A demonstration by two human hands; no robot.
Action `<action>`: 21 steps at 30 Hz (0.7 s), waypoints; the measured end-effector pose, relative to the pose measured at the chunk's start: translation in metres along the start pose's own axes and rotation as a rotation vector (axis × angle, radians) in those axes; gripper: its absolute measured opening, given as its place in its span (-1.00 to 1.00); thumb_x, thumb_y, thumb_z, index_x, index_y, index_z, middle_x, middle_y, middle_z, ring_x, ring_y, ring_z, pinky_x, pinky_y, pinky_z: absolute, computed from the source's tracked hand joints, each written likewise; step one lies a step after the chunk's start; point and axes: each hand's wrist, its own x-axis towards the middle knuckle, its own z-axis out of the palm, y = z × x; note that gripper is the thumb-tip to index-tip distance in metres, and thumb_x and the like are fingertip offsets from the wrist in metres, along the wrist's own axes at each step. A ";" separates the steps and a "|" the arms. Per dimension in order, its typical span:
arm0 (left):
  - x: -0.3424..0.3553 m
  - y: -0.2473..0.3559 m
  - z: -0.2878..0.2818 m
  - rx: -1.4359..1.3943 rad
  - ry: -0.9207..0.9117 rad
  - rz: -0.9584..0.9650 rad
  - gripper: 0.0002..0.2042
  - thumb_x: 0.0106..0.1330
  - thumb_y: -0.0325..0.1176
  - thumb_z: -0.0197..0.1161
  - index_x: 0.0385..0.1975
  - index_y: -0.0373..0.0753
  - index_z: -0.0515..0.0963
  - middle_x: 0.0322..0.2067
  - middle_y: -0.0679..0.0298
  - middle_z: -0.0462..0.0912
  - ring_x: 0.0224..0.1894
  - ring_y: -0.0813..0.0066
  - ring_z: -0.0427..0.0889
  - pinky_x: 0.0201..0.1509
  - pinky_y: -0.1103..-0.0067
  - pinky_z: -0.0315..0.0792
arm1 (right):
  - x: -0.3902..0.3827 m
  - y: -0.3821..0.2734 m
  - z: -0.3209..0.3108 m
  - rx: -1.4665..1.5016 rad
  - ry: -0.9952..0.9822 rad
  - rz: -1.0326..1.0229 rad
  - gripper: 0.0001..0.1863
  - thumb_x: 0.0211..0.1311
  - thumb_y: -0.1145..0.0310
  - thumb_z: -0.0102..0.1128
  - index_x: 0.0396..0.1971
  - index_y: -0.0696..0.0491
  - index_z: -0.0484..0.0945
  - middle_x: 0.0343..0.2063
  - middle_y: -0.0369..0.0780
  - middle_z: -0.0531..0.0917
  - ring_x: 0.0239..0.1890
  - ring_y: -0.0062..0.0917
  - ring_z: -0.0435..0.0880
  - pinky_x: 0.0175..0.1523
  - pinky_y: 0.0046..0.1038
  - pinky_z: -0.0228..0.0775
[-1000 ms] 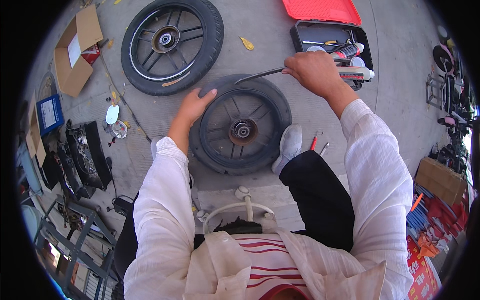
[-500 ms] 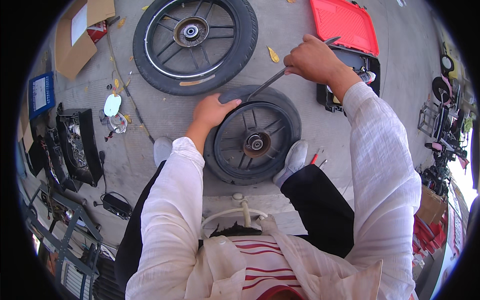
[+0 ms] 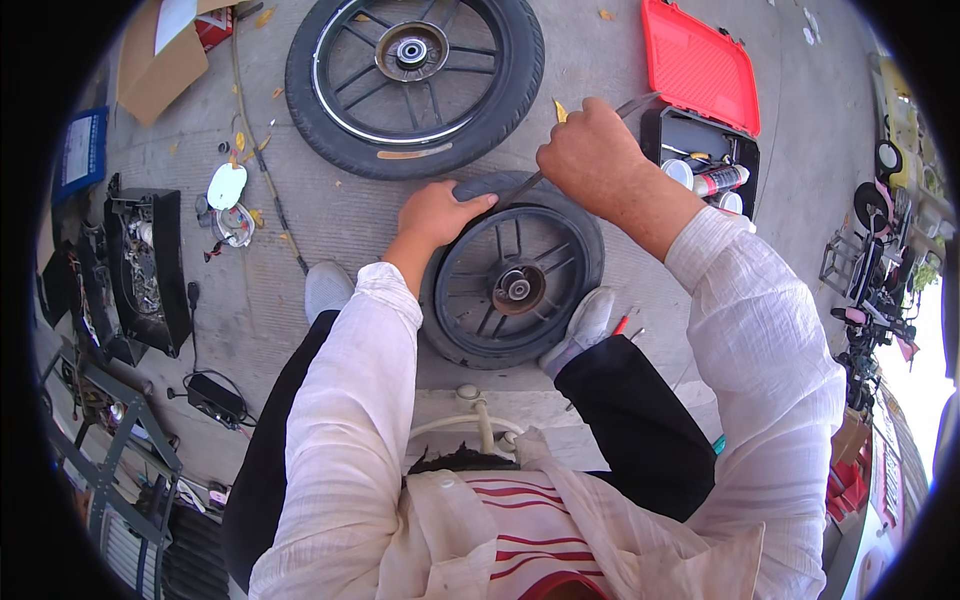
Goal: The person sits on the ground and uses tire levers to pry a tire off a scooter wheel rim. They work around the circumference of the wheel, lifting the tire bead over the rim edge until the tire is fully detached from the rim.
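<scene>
Head view: the wheel (image 3: 512, 285) lies on the ground (image 3: 345, 220) by the pale step's edge (image 3: 560, 398). Right hand (image 3: 592, 155) clamps a metal bar (image 3: 525, 188) against the tyre (image 3: 578, 212); left hand (image 3: 435, 215) touches it too, can't tell if that grip's closed. Prying, probably; needs steady leverage next.

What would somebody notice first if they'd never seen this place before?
Probably the bright red lid of the open toolbox, at the upper right. Then two spoked wheels: the upper wheel at the top, and the lower wheel mid-picture, where the left grip rests on the tyre and the right grip holds a metal bar.
</scene>
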 end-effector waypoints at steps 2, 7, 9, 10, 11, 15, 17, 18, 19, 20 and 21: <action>0.000 0.001 0.001 0.006 -0.003 -0.007 -0.28 0.06 0.40 0.26 -0.17 -0.24 0.71 -0.19 -0.01 0.74 -0.07 0.07 0.71 0.01 0.33 0.52 | -0.016 -0.019 -0.005 0.053 -0.067 0.030 -0.86 0.19 0.30 0.27 -0.31 -0.07 0.76 -0.30 -0.27 0.77 -0.17 -0.43 0.75 -0.12 -0.37 0.48; -0.001 -0.002 -0.001 -0.010 -0.022 -0.022 -0.26 0.06 0.43 0.22 -0.15 -0.21 0.71 -0.19 0.01 0.74 -0.05 0.06 0.71 0.03 0.33 0.51 | -0.045 -0.005 -0.046 0.221 -0.155 0.010 -0.88 0.17 0.39 0.24 -0.47 0.06 0.72 -0.44 -0.10 0.74 -0.33 -0.26 0.77 -0.24 -0.30 0.57; -0.004 -0.002 -0.004 -0.015 -0.029 -0.018 -0.26 0.07 0.44 0.21 -0.14 -0.21 0.71 -0.16 0.00 0.74 -0.03 0.06 0.70 0.05 0.33 0.50 | -0.048 0.010 -0.059 0.309 -0.231 -0.022 -0.82 0.24 0.38 0.20 -0.47 0.13 0.71 -0.45 -0.07 0.73 -0.33 -0.20 0.75 -0.24 -0.27 0.55; -0.005 -0.002 -0.004 -0.017 -0.035 -0.015 -0.26 0.07 0.44 0.20 -0.14 -0.21 0.71 -0.15 0.00 0.73 -0.02 0.06 0.70 0.06 0.33 0.50 | -0.049 0.015 -0.064 0.354 -0.271 -0.035 -0.78 0.28 0.37 0.18 -0.47 0.16 0.70 -0.46 -0.05 0.72 -0.33 -0.17 0.74 -0.24 -0.26 0.55; -0.005 -0.003 -0.004 -0.010 -0.021 -0.010 -0.25 0.07 0.44 0.20 -0.12 -0.21 0.71 -0.14 0.00 0.73 -0.01 0.06 0.69 0.07 0.33 0.49 | -0.051 0.016 -0.068 0.458 -0.338 -0.028 -0.70 0.38 0.33 0.08 -0.40 0.24 0.66 -0.44 0.00 0.69 -0.30 -0.09 0.69 -0.20 -0.20 0.50; -0.007 -0.002 -0.006 -0.027 -0.018 0.006 -0.21 0.08 0.44 0.19 -0.02 -0.24 0.66 -0.06 -0.03 0.70 0.06 0.05 0.65 0.14 0.33 0.45 | -0.073 0.007 -0.031 0.809 -0.378 0.000 -0.68 0.43 0.28 -0.01 -0.23 0.24 0.59 -0.40 0.06 0.62 -0.26 -0.02 0.61 -0.11 -0.14 0.41; -0.007 -0.003 -0.005 -0.052 -0.012 0.013 -0.17 0.08 0.44 0.19 0.05 -0.26 0.62 -0.01 -0.04 0.67 0.10 0.04 0.63 0.17 0.33 0.44 | -0.098 -0.015 -0.010 0.973 -0.219 0.132 -0.70 0.41 0.26 0.02 -0.24 0.24 0.54 -0.41 0.09 0.62 -0.26 0.05 0.60 -0.13 -0.06 0.39; -0.005 -0.007 -0.001 -0.063 0.007 0.019 -0.15 0.08 0.44 0.18 0.08 -0.28 0.60 0.02 -0.05 0.66 0.12 0.04 0.61 0.19 0.33 0.43 | -0.108 -0.026 -0.002 1.039 -0.112 0.171 -0.69 0.39 0.26 0.03 -0.31 0.26 0.51 -0.41 0.12 0.62 -0.25 0.11 0.59 -0.13 0.00 0.39; -0.005 -0.010 0.003 -0.071 0.024 0.024 -0.13 0.08 0.44 0.18 0.11 -0.30 0.57 0.05 -0.06 0.64 0.14 0.03 0.60 0.21 0.33 0.42 | -0.114 -0.035 0.000 1.063 -0.092 0.208 -0.70 0.39 0.26 0.04 -0.32 0.25 0.50 -0.42 0.12 0.61 -0.25 0.11 0.58 -0.13 0.00 0.38; -0.004 -0.012 0.006 -0.069 0.028 0.026 -0.11 0.08 0.45 0.18 0.12 -0.31 0.56 0.07 -0.06 0.62 0.16 0.03 0.59 0.21 0.33 0.41 | -0.119 -0.043 0.001 1.086 -0.072 0.246 -0.70 0.39 0.26 0.04 -0.33 0.25 0.49 -0.42 0.12 0.61 -0.26 0.11 0.58 -0.13 0.00 0.38; -0.005 -0.012 0.005 -0.062 0.035 0.030 -0.10 0.08 0.46 0.17 0.14 -0.32 0.55 0.10 -0.07 0.61 0.18 0.03 0.57 0.22 0.33 0.41 | -0.122 -0.050 0.003 1.111 -0.047 0.284 -0.71 0.38 0.26 0.05 -0.35 0.24 0.49 -0.43 0.12 0.61 -0.26 0.11 0.58 -0.13 0.00 0.38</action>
